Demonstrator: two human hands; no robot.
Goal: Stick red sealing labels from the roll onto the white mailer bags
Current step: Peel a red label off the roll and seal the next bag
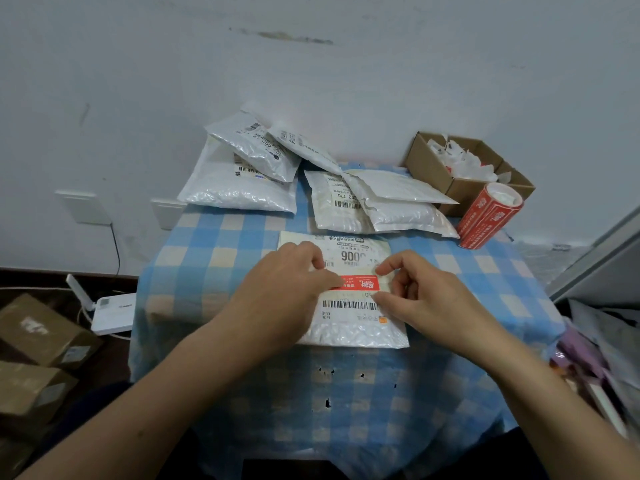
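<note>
Red sealing label point(360, 283) lies across the shipping slip of the nearest white mailer bag point(349, 332) at mid-table; left hand point(287, 289) presses flat on its left end, grasping nothing, right hand point(426, 299) pinches the right end between thumb and forefinger. Risk: uneven smoothing may crease or skew it, or it could cover the barcode point(349, 305) just below. Left end hidden under fingers; whether fully stuck down is unclear, print unreadable; label roll point(485, 220) sits far right.

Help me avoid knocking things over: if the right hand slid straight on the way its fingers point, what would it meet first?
The right hand points left across the mailer bag, so it would probably meet the red label first, then the left hand pressing its other end. Depth is hard to judge.
</note>
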